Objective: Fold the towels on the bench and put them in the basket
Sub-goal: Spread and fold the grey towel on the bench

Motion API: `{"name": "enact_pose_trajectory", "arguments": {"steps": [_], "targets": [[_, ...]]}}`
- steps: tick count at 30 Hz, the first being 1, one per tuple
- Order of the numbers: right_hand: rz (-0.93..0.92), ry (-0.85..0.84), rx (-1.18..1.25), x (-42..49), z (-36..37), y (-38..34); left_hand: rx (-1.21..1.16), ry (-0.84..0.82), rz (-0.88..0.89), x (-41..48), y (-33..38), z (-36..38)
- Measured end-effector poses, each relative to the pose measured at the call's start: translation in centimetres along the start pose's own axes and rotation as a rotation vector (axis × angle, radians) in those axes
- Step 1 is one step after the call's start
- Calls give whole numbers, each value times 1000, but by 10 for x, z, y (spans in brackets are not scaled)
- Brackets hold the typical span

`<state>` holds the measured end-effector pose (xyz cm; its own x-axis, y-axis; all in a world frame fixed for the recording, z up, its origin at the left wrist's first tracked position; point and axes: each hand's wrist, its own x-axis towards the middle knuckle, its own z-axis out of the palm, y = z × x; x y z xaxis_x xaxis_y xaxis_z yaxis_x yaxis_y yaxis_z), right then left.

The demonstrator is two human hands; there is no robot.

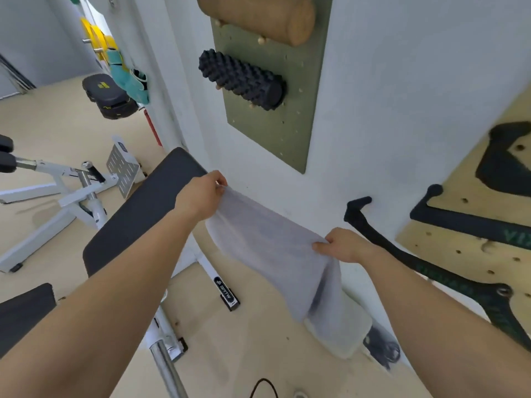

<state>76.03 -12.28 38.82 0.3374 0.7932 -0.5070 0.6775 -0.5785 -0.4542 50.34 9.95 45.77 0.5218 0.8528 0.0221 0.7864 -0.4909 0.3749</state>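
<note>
A grey towel (267, 242) is pinched at its top corners by left hand (201, 196) and right hand (344, 245), hanging downward, right grip nearer, tabletop (143, 208) left.

Light was bright, even and soft — shadows stayed faint on the floor (57, 130). Edges bowed with wide-angle distortion; detail looked slightly smeared.

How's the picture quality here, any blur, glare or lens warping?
Head view: even, soft light, no glare; wide-angle bending curves the wall and the bench; the towel and both hands, left and right, look slightly soft; the basket cannot be made out.
</note>
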Motion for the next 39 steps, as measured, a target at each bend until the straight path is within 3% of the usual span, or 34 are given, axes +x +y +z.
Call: {"name": "enact_pose_trajectory", "arguments": {"steps": [10,21,28,39], "targets": [[150,306,159,-130,78,-3,-245,-424,389,-103,45,69],[335,433,400,-329,161,31,-245,-896,867,-284,156,130],[588,601,506,-498,247,84,-121,-943,1103,-436,225,155],[882,761,633,-811,453,127,88,-784,1480,-752,295,158]]}}
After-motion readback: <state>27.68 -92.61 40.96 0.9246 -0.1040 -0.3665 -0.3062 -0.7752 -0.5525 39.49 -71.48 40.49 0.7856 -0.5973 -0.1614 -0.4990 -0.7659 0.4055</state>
